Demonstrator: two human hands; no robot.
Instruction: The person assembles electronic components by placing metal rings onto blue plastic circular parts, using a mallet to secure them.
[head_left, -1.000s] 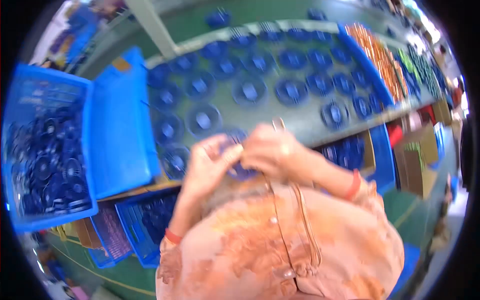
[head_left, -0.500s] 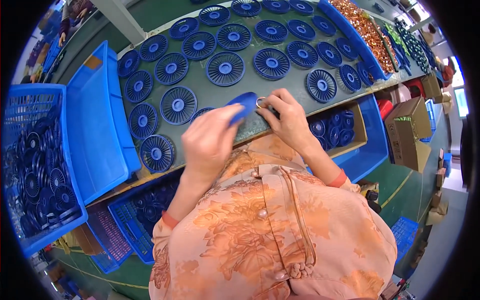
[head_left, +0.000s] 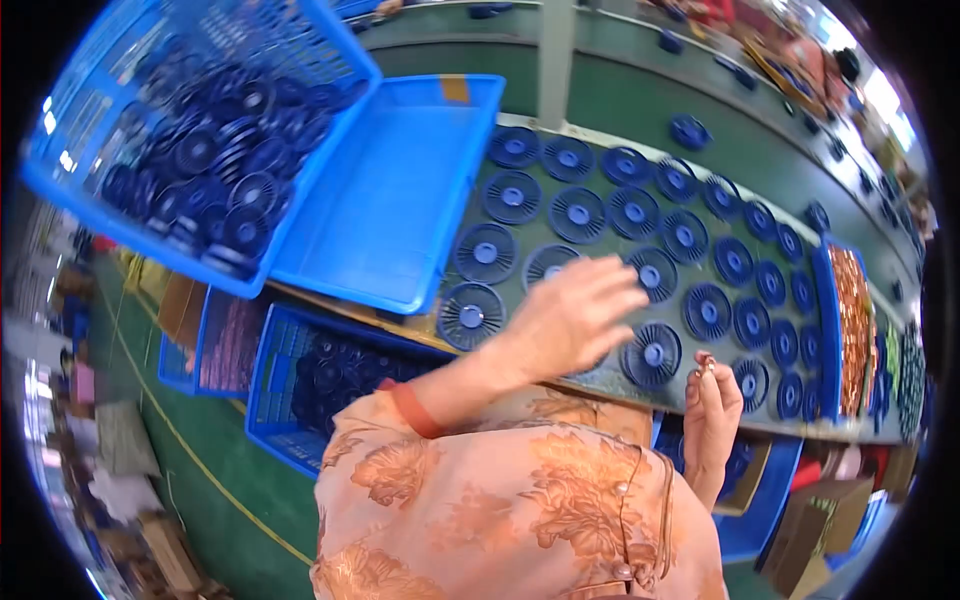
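Observation:
My left hand [head_left: 575,315] is over the near part of the table, fingers stretched out to the right and somewhat smeared by motion; nothing shows in it. It partly covers a round blue slatted disc [head_left: 548,266], and another beneath it is mostly hidden. To the right, my right hand [head_left: 712,410] is raised near the table's front edge, thumb and finger pinching a small shiny metal ring [head_left: 706,363]. Between the two hands a blue slatted disc [head_left: 651,354] lies flat. Several more such discs [head_left: 577,215] lie in rows across the green tabletop [head_left: 520,290].
An upright blue tray [head_left: 370,190] stands at the table's left end, beside a blue crate [head_left: 265,285] piled with discs. A second blue crate [head_left: 255,430] of discs is below the table. A bin of copper-coloured pieces [head_left: 850,320] stands at the right; a cardboard box [head_left: 815,535] is below it.
The view has swung left. My hands have moved apart; the blue disc is no longer in my left hand, whose fingers have opened out. My right hand still pinches the ring.

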